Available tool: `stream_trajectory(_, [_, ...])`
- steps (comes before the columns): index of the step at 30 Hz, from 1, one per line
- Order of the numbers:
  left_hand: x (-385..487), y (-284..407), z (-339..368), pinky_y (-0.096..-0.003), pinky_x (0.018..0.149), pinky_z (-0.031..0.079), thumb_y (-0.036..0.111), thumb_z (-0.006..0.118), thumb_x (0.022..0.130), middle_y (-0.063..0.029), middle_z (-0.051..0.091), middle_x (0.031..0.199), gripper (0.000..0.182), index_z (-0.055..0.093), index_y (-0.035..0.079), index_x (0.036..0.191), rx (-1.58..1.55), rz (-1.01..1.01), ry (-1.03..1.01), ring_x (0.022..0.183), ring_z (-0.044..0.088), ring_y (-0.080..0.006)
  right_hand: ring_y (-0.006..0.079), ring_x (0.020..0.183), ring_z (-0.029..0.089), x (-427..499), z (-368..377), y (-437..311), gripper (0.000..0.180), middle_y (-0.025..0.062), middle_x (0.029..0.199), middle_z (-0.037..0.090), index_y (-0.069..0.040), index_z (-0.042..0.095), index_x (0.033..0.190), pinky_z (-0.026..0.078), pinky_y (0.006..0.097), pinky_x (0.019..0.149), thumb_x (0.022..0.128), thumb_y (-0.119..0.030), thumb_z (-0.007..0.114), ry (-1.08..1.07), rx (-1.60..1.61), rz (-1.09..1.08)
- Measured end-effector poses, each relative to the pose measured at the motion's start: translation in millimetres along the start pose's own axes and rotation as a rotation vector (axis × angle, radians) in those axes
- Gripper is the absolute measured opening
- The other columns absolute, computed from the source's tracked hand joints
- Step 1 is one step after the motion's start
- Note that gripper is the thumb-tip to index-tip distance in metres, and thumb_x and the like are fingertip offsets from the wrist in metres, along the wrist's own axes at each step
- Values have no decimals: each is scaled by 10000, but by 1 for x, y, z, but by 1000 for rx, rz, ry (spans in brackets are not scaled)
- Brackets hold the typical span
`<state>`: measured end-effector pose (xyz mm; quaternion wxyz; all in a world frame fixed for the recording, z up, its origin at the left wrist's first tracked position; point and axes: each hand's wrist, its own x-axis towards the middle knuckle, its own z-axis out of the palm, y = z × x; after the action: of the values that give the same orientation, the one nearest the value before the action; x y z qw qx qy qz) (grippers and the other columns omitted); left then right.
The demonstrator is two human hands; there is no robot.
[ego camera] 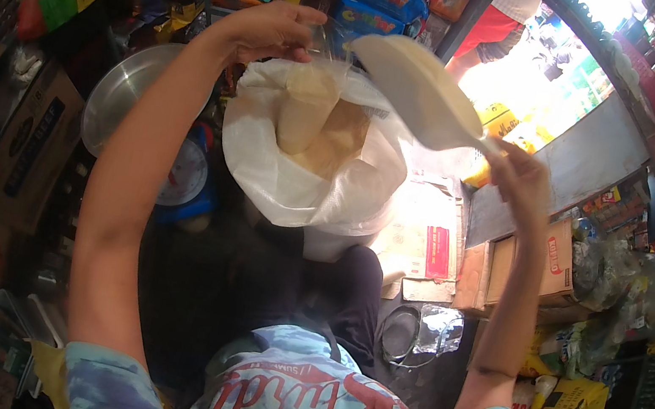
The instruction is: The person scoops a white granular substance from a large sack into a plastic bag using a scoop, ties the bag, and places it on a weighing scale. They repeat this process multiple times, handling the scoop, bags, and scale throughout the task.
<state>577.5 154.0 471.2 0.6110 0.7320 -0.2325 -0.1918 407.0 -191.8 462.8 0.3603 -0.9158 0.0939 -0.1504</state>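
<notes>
My left hand (280, 33) pinches the top of a clear plastic bag (307, 108), partly filled with a pale, sugar-like granular substance. The bag hangs over the open mouth of a large white woven sack (315, 202). Inside the sack lies more of the pale tan granular stuff (342, 149). My right hand (516, 170) grips the handle of a white scoop (422, 91), which is tilted with its front end beside the bag's mouth. The scoop and right hand are slightly blurred, and how much the scoop holds cannot be told.
A blue dial scale (188, 173) and a round metal pan (121, 88) stand left of the sack. Packaged snacks (378, 4) fill the shelf ahead. Flattened cardboard (418, 238) and cardboard boxes (523, 267) lie to the right. A person in red (490, 28) is beyond the opening.
</notes>
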Motion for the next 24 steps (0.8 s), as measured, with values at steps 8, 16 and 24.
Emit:
stream_trajectory(8, [14,-3,3,-238,829,527,-17,586,784,-125,477,1217,651,323,-62,1379,-69,86,-197,894,564,-121,75,580,561,72,-61,-95,370,14,672,639,-65,706,982,424,228,497,789,-380,677,-123,-357,-468])
stream_trajectory(16, [23,0,1,-268,859,496,-44,560,764,-92,463,1307,708,270,-49,1410,-42,22,-202,1039,552,-151,73,561,574,118,-30,-198,358,10,733,659,-106,684,1053,430,191,465,726,-238,745,-459,-898,-420])
stream_trajectory(24, [36,-5,-5,-246,874,485,23,622,775,-74,572,1167,549,467,-48,1297,-24,42,-190,1003,577,-143,81,573,582,103,-5,-229,361,16,752,661,-112,689,1030,438,196,464,705,-252,758,-607,-1150,-343])
